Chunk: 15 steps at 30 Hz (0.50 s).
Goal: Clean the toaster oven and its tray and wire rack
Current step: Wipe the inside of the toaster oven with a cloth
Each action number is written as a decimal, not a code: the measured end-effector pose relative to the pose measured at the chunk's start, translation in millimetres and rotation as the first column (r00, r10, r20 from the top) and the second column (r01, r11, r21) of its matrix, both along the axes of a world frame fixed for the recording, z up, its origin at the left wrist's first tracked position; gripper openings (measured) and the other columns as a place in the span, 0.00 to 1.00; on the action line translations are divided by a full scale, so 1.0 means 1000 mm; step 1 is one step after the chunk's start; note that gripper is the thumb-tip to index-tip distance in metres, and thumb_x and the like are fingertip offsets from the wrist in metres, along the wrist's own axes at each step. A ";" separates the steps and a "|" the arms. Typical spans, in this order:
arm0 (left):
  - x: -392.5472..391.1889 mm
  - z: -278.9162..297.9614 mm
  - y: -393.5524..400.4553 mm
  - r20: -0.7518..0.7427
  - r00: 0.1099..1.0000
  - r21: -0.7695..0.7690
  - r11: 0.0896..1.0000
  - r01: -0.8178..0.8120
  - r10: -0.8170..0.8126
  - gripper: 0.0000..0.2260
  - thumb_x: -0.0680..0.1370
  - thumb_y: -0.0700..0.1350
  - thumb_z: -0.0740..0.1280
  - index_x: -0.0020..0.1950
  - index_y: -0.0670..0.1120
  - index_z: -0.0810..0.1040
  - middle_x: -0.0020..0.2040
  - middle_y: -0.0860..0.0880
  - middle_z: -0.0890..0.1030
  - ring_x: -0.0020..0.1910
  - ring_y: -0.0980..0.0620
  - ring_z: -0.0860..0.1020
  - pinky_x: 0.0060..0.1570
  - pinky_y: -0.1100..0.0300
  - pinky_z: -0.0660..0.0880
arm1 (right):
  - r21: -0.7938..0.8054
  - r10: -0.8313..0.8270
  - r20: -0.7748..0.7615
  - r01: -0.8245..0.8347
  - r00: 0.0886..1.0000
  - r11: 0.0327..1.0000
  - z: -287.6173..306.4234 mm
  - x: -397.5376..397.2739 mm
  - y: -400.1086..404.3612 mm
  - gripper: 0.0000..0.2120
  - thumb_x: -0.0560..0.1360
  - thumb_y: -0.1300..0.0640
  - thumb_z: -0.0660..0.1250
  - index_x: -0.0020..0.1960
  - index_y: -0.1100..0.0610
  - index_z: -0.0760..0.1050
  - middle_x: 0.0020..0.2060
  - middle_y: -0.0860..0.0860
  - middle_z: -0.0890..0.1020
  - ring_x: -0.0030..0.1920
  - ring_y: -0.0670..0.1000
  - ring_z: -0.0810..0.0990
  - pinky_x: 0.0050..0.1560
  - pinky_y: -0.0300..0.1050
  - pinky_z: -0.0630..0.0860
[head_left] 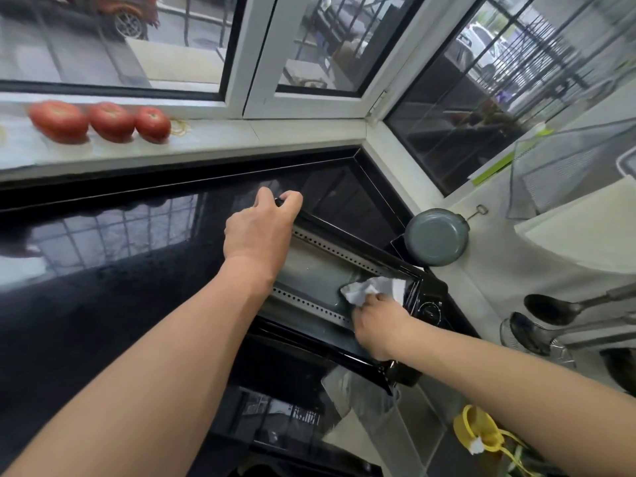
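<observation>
Fingers of the left hand point(260, 228) curl over the far top corner of the toaster oven point(344, 290), which sits on the black counter point(103, 287) with its door point(309, 342) dropped open toward the person. Inside the cavity, just beyond the right hand point(378, 321), a crumpled white cloth point(366, 290) lies against the oven's right inner wall; the right fingertips pinch its near edge, knuckles bent. Beside that hand, further right, is the control knob point(432, 309)
</observation>
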State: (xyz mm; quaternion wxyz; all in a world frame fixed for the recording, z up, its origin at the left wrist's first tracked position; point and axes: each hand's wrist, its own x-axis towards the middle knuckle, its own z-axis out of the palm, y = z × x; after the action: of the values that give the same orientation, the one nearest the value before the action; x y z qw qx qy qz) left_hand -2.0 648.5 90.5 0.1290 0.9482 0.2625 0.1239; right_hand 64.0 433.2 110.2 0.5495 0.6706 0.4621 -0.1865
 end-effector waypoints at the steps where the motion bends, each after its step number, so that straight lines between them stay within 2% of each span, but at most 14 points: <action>1: -0.001 -0.001 0.000 0.000 1.000 0.003 1.000 -0.003 0.003 0.29 0.72 0.30 0.67 0.68 0.47 0.60 0.48 0.44 0.64 0.23 0.50 0.59 0.25 0.58 0.52 | -0.030 -0.045 -0.011 0.045 0.999 0.999 -0.009 0.007 0.008 0.19 0.80 0.59 0.60 0.70 0.61 0.71 0.66 0.58 0.74 0.68 0.63 0.69 0.67 0.56 0.68; 4: -0.002 -0.002 -0.001 0.004 1.000 0.003 1.000 -0.007 0.007 0.31 0.71 0.31 0.69 0.67 0.47 0.59 0.48 0.45 0.63 0.23 0.50 0.58 0.25 0.58 0.52 | -0.143 -0.096 -0.026 0.092 0.995 0.986 -0.034 0.028 0.030 0.18 0.80 0.60 0.61 0.69 0.56 0.73 0.70 0.56 0.71 0.71 0.62 0.68 0.65 0.59 0.72; 6: -0.003 -0.002 -0.002 0.000 1.000 0.009 1.000 -0.010 0.010 0.31 0.71 0.31 0.70 0.68 0.47 0.60 0.49 0.45 0.65 0.23 0.50 0.58 0.25 0.58 0.52 | -0.159 -0.121 0.006 0.120 0.993 0.980 -0.049 0.041 0.039 0.22 0.79 0.57 0.65 0.73 0.54 0.70 0.76 0.56 0.62 0.75 0.63 0.61 0.69 0.64 0.66; 7: -0.003 -0.002 -0.002 -0.001 1.000 0.011 1.000 -0.014 0.014 0.31 0.71 0.32 0.70 0.68 0.47 0.60 0.49 0.45 0.65 0.23 0.50 0.58 0.25 0.58 0.53 | -0.129 -0.163 0.026 0.165 0.986 0.978 -0.055 0.045 0.042 0.27 0.78 0.55 0.66 0.76 0.53 0.67 0.78 0.56 0.57 0.76 0.64 0.58 0.70 0.67 0.64; 9: -0.004 -0.001 -0.003 -0.009 1.000 0.012 1.000 -0.026 0.027 0.30 0.72 0.32 0.69 0.69 0.48 0.60 0.51 0.45 0.68 0.23 0.49 0.59 0.26 0.57 0.59 | -0.026 -0.260 0.040 0.261 0.965 0.965 -0.062 0.053 0.045 0.37 0.78 0.55 0.66 0.82 0.50 0.52 0.81 0.55 0.50 0.77 0.65 0.56 0.70 0.67 0.64; 10: -0.004 -0.001 -0.003 -0.017 0.999 0.015 0.999 -0.032 0.033 0.30 0.73 0.33 0.69 0.69 0.48 0.60 0.52 0.45 0.69 0.24 0.49 0.61 0.27 0.56 0.61 | 0.013 -0.306 0.034 0.306 0.951 0.952 -0.064 0.055 0.045 0.40 0.79 0.56 0.65 0.82 0.49 0.44 0.81 0.56 0.50 0.77 0.66 0.56 0.70 0.66 0.65; 11: -0.005 0.000 -0.003 -0.023 0.999 0.015 0.999 -0.033 0.033 0.29 0.74 0.33 0.68 0.70 0.48 0.60 0.53 0.45 0.70 0.25 0.48 0.64 0.28 0.56 0.63 | 0.022 -0.335 0.032 0.335 0.942 0.942 -0.064 0.055 0.046 0.41 0.79 0.57 0.65 0.82 0.48 0.42 0.81 0.57 0.51 0.77 0.67 0.56 0.68 0.67 0.65; 12: -0.005 0.001 -0.004 -0.024 0.999 0.012 0.999 -0.030 0.031 0.29 0.74 0.33 0.67 0.70 0.48 0.59 0.53 0.45 0.70 0.27 0.47 0.66 0.29 0.55 0.64 | 0.004 -0.342 0.036 0.342 0.939 0.940 -0.062 0.054 0.046 0.40 0.79 0.56 0.65 0.82 0.49 0.45 0.81 0.57 0.52 0.77 0.68 0.56 0.68 0.68 0.64; 15: -0.005 0.003 -0.003 -0.028 0.999 0.007 1.000 -0.030 0.030 0.27 0.75 0.33 0.66 0.70 0.49 0.59 0.53 0.45 0.69 0.28 0.45 0.69 0.30 0.55 0.65 | -0.090 -0.279 0.041 0.282 0.959 0.955 -0.051 0.040 0.042 0.29 0.77 0.55 0.68 0.77 0.51 0.66 0.79 0.55 0.59 0.77 0.67 0.56 0.70 0.71 0.56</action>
State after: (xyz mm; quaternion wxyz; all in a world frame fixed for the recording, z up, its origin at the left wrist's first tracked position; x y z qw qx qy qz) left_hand -7.2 645.8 93.2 0.1202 0.9462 0.2781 0.1135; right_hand 103.9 474.7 59.1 0.5552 0.7050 0.3451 -0.2750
